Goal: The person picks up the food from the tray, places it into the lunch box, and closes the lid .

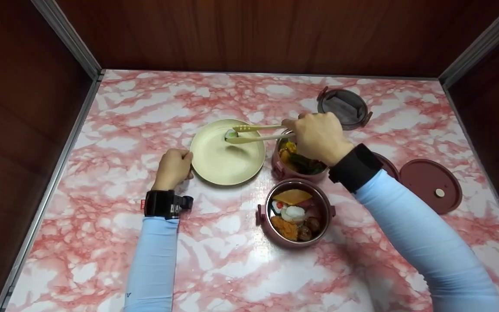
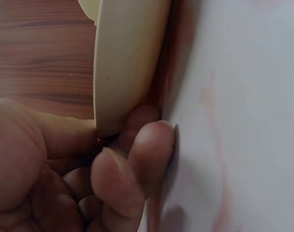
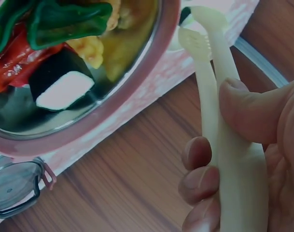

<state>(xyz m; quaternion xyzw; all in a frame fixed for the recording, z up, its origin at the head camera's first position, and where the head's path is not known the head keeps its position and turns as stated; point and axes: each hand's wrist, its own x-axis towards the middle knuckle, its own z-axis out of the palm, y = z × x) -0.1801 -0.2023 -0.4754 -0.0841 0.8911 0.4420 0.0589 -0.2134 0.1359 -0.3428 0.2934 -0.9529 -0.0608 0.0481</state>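
Left hand (image 1: 175, 167): curled, pinching left rim of plate (image 1: 215, 161)
Right hand (image 1: 319, 136): closed around tongs (image 1: 258, 138)
Tongs: long axis crosswise, tips left
Sushi roll (image 1: 231, 135): between tips, over plate; beyond left hand, to its right; left of right hand

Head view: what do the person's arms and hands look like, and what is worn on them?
Both arms wear light blue, close-fitting sleeves; the left sleeve carries a small dark mark low down. The left wrist has a black strapped device with a small part jutting sideways, the right a wide black band. The left grip and right grip are ungloved hands.
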